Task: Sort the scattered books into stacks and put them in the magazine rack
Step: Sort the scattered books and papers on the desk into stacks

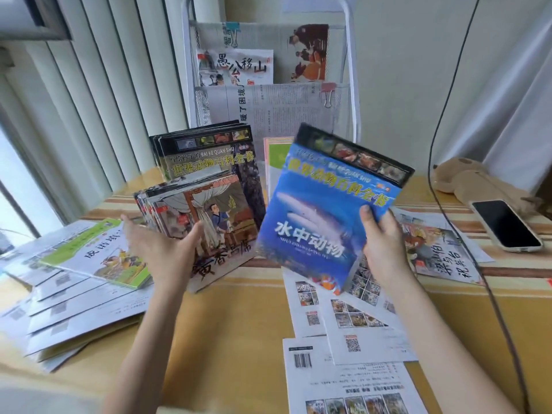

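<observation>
My right hand (383, 243) grips a blue book (325, 210) with a white fish on its cover, held tilted above the table. My left hand (162, 249) is palm up under a fanned stack of picture books (206, 222), thumb on the top cover. Behind that stack leans a dark stack of animal encyclopedias (206, 156). The white wire magazine rack (351, 70) stands at the back with papers and a booklet in its pockets. More books lie scattered: a spread pile at the left (74, 297) and face-down ones at the lower right (352, 333).
A phone (504, 225) lies on the striped tablecloth (233, 324) at the right, beside a brown plush toy (466, 177). A black cable (448, 204) hangs down across the right side. One more book (442, 252) lies under the cable. Vertical blinds line the left.
</observation>
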A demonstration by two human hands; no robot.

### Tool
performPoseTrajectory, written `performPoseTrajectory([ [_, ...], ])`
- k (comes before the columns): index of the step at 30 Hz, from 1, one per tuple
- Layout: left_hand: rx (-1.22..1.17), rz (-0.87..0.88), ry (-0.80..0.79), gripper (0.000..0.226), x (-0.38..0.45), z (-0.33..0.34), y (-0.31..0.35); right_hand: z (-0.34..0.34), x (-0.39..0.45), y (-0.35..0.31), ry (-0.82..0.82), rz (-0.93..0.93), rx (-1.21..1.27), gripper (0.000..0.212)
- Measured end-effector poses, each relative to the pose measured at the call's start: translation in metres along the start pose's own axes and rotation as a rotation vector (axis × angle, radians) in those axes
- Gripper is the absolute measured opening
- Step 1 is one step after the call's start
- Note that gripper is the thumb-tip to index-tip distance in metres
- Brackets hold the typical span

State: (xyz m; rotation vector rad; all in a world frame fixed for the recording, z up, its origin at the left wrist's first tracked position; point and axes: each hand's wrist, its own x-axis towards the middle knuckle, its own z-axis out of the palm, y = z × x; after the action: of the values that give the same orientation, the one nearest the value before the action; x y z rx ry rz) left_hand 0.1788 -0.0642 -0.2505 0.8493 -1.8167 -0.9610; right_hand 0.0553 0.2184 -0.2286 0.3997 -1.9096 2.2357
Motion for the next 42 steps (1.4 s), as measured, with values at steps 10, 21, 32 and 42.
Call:
performPoseTrajectory([
  [10, -0.384, -0.156, -0.023, 0.04, 0.016, -0.004, -0.001, 0.029, -0.007, 0.013, -0.144, 0.068, -0.085, 0.035],
  [21, -0.907, -0.151, -0.39, 0.068, 0.038, -0.04, -0.035, 0.098, 0.051, -0.012, -0.157, -0.026, 0.055, 0.029],
  [32, -1.003, -0.204, -0.412, 0.054, 0.039, -0.037, -0.042, 0.168, 0.056, -0.001, -0.28, -0.03, -0.001, 0.026],
  [42, -0.665, -0.005, -0.257, 0.034, 0.026, -0.024, -0.009, 0.187, 0.036, 0.058, -0.291, -0.189, -0.528, 0.02],
])
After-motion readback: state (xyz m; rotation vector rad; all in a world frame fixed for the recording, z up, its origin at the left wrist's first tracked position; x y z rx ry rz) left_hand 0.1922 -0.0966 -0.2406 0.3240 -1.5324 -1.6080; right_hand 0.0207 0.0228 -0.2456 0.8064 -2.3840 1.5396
